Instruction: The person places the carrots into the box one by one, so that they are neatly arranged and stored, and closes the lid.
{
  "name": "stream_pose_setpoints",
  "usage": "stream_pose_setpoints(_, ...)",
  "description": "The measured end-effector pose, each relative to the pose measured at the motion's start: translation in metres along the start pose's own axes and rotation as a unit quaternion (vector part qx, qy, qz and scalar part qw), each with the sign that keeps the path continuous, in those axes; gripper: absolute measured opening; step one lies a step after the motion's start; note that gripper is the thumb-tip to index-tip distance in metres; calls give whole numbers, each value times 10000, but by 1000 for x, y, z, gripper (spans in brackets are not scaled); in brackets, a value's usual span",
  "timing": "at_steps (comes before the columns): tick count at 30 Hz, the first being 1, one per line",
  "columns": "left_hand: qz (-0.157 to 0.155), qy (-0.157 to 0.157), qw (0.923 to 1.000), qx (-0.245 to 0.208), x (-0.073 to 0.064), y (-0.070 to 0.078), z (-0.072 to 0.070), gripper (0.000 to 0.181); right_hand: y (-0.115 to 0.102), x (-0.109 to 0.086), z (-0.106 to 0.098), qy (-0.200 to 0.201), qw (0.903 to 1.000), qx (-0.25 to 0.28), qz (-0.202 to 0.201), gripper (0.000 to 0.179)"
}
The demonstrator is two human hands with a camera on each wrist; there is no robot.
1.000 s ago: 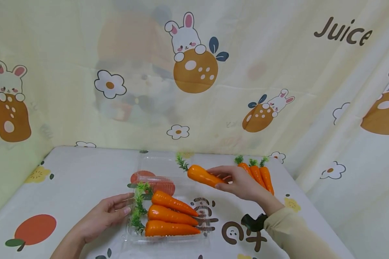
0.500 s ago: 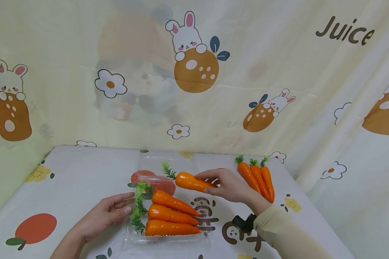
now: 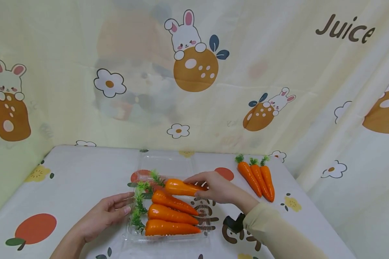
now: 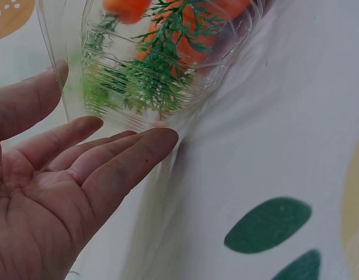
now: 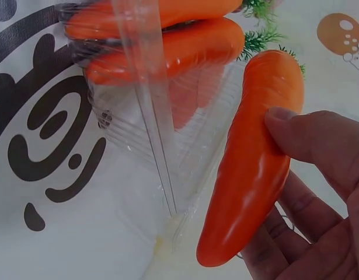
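My right hand (image 3: pixel 214 187) pinches a toy carrot (image 5: pixel 255 157) between thumb and fingers; its green top points left. In the head view this carrot overlaps the far side of a clear plastic clamshell box (image 3: pixel 168 238). Three other carrots (image 3: pixel 173 214) lie side by side in the box, leafy tops (image 4: pixel 161 64) to the left and tips to the right. My left hand (image 3: pixel 107 214) is at the box's left end. Its extended fingers (image 4: pixel 132 160) reach along the ribbed wall, palm up in the left wrist view, with the thumb beside the rim.
Three more carrots (image 3: pixel 256 180) lie together at the table's right rear, tops toward the back. The box's clear lid (image 3: pixel 166 162) lies folded back behind it. A printed cloth (image 3: pixel 84 172) covers the table, and a patterned curtain (image 3: pixel 142 118) hangs along the back and sides.
My right hand has moved left and down with the carrot, from above the table to the far side of the box. The left hand and the box have stayed put.
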State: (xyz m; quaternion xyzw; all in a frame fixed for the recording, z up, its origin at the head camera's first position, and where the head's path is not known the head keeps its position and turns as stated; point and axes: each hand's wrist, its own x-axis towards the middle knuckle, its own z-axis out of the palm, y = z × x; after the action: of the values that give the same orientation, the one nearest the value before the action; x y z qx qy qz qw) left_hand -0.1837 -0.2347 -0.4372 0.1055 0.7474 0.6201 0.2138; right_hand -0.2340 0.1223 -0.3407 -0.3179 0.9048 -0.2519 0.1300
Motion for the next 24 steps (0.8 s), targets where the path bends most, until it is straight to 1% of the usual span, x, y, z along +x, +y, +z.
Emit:
stream_pose_setpoints(5,69,-23,10000,6,0,0,-1,68,-1,5,4,-80,9999,84,48,41)
stream_pose_setpoints(14,122,-29,9999,22,-1,2,0,67,-2,13,9,-182,9998,35,91,41)
stream_pose_setpoints(19,217,-65,9997,16,-1,1,-1,66,-4,17,11,-217,9997,37,142,40)
stream_pose_setpoints(24,188,-62,9998,0,-1,1,-1,67,-7,22,12,-240,9996,63,166,40)
